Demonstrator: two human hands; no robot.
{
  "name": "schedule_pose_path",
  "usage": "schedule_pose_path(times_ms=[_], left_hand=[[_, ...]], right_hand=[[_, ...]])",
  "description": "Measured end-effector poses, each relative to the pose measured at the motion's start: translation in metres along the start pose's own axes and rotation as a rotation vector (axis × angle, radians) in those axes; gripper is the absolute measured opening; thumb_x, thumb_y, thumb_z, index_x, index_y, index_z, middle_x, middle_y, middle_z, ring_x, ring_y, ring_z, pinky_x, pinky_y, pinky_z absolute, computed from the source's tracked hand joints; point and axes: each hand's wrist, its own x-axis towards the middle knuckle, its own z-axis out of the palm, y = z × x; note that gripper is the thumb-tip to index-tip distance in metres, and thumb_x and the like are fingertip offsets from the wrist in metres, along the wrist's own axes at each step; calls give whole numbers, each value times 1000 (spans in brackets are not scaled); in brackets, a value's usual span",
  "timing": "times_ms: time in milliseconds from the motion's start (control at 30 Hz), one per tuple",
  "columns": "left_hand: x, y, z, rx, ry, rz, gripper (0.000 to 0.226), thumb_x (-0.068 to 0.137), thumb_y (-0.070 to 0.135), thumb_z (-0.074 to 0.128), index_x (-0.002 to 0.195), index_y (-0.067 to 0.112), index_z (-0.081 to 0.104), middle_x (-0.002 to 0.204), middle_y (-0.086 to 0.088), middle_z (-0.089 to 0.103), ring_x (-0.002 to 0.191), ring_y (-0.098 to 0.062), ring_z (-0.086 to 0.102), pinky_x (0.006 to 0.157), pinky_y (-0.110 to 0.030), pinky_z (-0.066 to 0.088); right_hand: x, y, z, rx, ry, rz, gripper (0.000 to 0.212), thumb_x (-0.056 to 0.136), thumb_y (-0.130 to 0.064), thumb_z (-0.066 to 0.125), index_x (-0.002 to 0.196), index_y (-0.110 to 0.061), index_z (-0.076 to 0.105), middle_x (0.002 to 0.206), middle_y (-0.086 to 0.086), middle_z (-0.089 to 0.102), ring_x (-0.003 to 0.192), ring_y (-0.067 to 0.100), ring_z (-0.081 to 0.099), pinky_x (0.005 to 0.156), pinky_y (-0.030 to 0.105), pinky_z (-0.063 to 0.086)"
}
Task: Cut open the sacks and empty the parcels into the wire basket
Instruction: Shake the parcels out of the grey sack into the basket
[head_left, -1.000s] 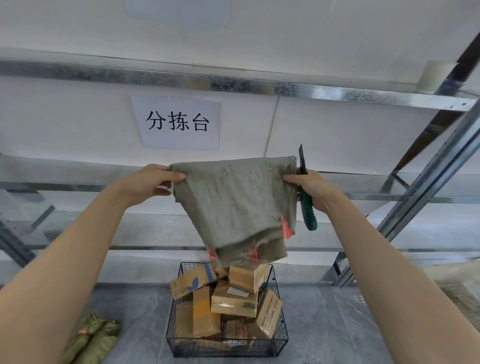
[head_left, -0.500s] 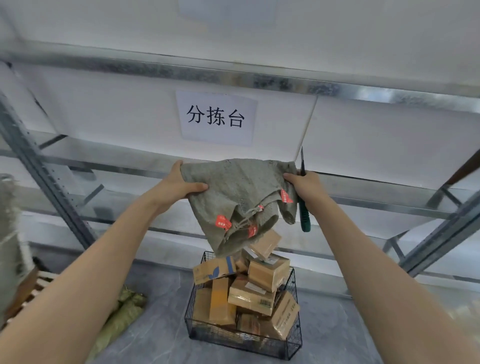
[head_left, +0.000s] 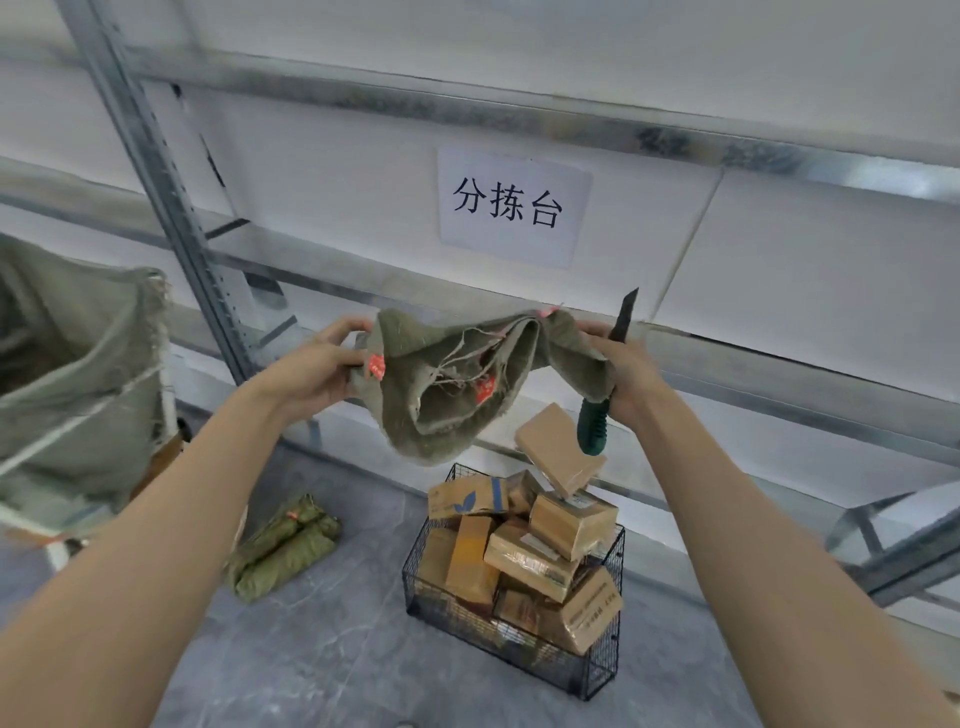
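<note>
I hold a limp grey-green woven sack (head_left: 447, 395) stretched between both hands above the floor. My left hand (head_left: 317, 371) grips its left edge. My right hand (head_left: 621, 369) grips the right edge together with a green-handled utility knife (head_left: 597, 421), blade pointing up. The sack's mouth hangs open and crumpled, with red labels on it. Below stands the black wire basket (head_left: 431, 608), heaped with brown cardboard parcels (head_left: 530, 561). One small brown parcel (head_left: 558, 449) is tilted in the air just above the heap.
A bundle of folded green sacks (head_left: 283, 545) lies on the grey floor left of the basket. A large full sack (head_left: 72, 374) stands at far left. Metal shelving uprights (head_left: 161, 192) and rails run behind, with a white paper sign (head_left: 511, 205) on the wall.
The view has swung left and the sack has collapsed into a slack bundle. A small parcel that dropped out of it has fallen lower, close above the heap in the basket.
</note>
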Motion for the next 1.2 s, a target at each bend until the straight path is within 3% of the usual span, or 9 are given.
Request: schedule_pose_path(times_ms=[100, 267, 433, 567, 667, 800, 867, 1000, 1200], left_hand=[[-18, -5, -12, 18, 79, 19, 35, 92, -10, 40, 113, 13, 56, 87, -10, 57, 61, -15, 57, 49, -21, 51], [-46, -9, -37, 123, 311, 41, 54, 89, -9, 36, 77, 25, 77, 117, -7, 61, 74, -19, 58, 54, -24, 49], [-80, -2, -59, 280, 231, -57, 12, 90, 27, 63, 100, 28, 67, 109, -17, 61, 95, -31, 57, 84, -46, 49], [-106, 4, -83, 325, 110, -122, 42, 88, 3, 60, 124, 23, 48, 109, -13, 56, 77, -22, 60, 71, -35, 53], [-125, 3, -97, 464, 166, -132, 52, 84, -6, 60, 127, 19, 46, 114, -19, 56, 84, -24, 61, 79, -39, 55], [-146, -6, -115, 705, 268, -78, 47, 83, -6, 56, 126, 13, 52, 104, -14, 61, 70, -12, 57, 48, -12, 46], [-159, -10, -126, 712, 285, -55, 45, 82, -6, 55, 123, 12, 56, 101, -14, 63, 70, -15, 57, 51, -15, 46], [-186, -22, -149, 726, 370, -18, 31, 81, 1, 57, 108, 12, 65, 96, -16, 66, 80, -29, 62, 74, -43, 54], [-211, -43, -172, 547, 502, -44, 26, 84, 13, 61, 101, -7, 61, 82, -12, 57, 74, -19, 51, 68, -30, 44]], right_hand=[[-6, 11, 14, -164, -86, 37, 15, 92, -6, 57, 86, -11, 70, 95, 16, 65, 92, 32, 59, 76, 38, 50], [-26, 21, 51, -426, -227, 25, 13, 90, -21, 61, 91, -13, 72, 93, 12, 63, 86, 27, 55, 72, 35, 45], [-34, 24, 88, -552, -427, 16, 37, 85, -22, 69, 119, -10, 63, 91, 10, 66, 72, 18, 57, 65, 29, 45], [-43, 27, 116, -551, -427, 38, 34, 82, 2, 65, 113, -11, 63, 85, 9, 64, 63, 14, 56, 54, 24, 45], [-51, 41, 139, -590, -403, 15, 34, 81, 9, 56, 111, -5, 63, 87, 13, 61, 65, 15, 55, 49, 21, 45], [-62, 61, 162, -597, -290, -16, 24, 79, 8, 55, 97, -5, 64, 82, 12, 56, 63, 17, 50, 46, 22, 43], [-71, 72, 170, -568, -262, -26, 16, 80, 6, 56, 85, -7, 62, 73, 9, 53, 59, 15, 47, 45, 22, 40], [-87, 96, 184, -511, -257, 10, 12, 82, -2, 63, 78, -11, 57, 69, 5, 48, 60, 12, 42, 48, 24, 37], [-98, 110, 197, -458, -279, 55, 8, 85, -9, 66, 86, -11, 59, 79, 6, 49, 65, 14, 43, 49, 25, 40]])
